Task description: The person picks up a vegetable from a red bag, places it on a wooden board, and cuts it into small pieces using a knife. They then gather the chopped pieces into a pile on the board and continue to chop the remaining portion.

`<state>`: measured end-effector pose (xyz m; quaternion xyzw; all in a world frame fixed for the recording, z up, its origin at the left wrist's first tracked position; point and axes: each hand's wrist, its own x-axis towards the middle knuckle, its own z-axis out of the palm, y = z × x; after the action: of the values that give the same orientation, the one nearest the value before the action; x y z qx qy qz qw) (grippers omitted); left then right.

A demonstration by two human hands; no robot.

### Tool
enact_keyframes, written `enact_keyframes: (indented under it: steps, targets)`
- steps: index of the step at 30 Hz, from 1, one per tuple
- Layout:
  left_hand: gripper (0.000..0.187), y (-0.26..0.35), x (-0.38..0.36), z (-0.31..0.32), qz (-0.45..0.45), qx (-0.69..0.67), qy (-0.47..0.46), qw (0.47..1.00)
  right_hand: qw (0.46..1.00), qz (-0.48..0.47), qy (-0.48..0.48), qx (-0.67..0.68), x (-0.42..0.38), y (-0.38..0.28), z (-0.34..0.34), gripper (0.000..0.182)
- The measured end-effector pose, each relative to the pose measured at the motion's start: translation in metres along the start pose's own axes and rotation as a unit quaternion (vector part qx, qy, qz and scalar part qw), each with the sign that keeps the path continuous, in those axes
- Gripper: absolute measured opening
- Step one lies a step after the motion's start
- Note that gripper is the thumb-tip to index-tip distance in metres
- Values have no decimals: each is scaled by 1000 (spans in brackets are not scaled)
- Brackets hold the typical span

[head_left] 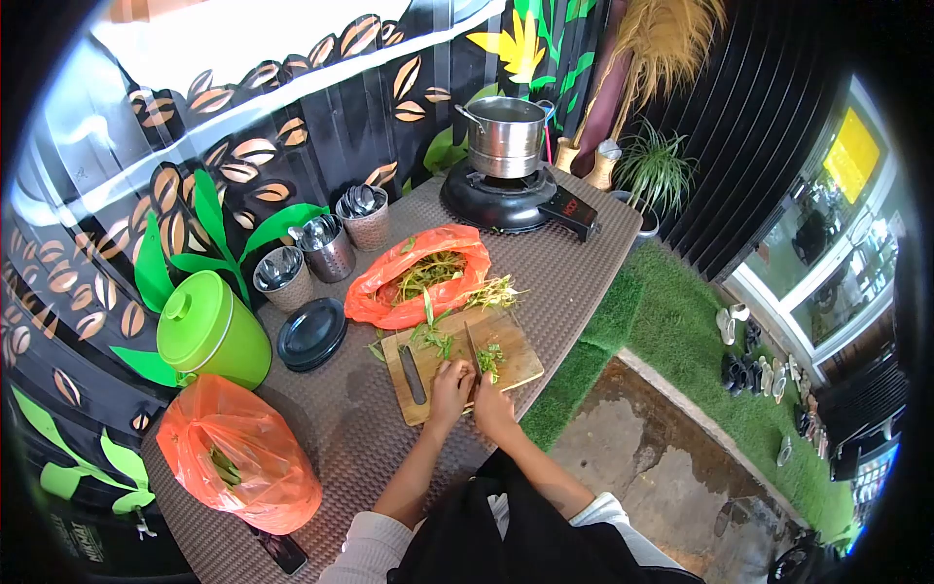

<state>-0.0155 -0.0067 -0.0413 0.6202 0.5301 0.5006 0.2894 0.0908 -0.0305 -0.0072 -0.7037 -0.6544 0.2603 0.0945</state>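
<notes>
On a wooden cutting board with a slot handle, my right hand is closed around a knife, its blade pointing away from me. Close beside it, my left hand presses down on the board with fingers curled; what lies under them is hidden. Chopped green leaves lie right of the blade, and leafy stems lie to its left. Just beyond the board, an open orange plastic bag holds more green stems, and a pale bunch of stems rests at its right side.
A steel pot stands on a black portable stove at the far end. Cutlery cups, dark plates, a green lidded bucket, a full orange bag and a phone line the table's left side.
</notes>
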Motion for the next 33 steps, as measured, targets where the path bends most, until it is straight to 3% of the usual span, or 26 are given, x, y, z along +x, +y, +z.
enact_keyframes:
  steps: [5, 9, 14, 20, 30, 33]
  targets:
    - [9, 3, -4, -1, 65, 65, 21, 996, 1000, -27, -7, 5, 4, 4, -5, 28]
    - [8, -2, -7, -4, 44, 55, 21, 997, 1000, -12, 19, 12, -2, 2, 12, 33]
    - [14, 10, -7, -8, 87, 148, 61, 983, 999, -30, -2, 18, 5, 2, -4, 31]
    - [12, 1, -5, -8, 39, 67, 46, 996, 1000, -16, 10, -3, -12, -9, 8, 29]
    - [11, -4, -6, -10, 63, 82, 37, 994, 1000, -20, 9, -19, -14, -5, 15, 29]
    - [10, -5, -5, -10, 4, 36, 32, 999, 1000, -10, 6, 7, -1, -6, 12, 28]
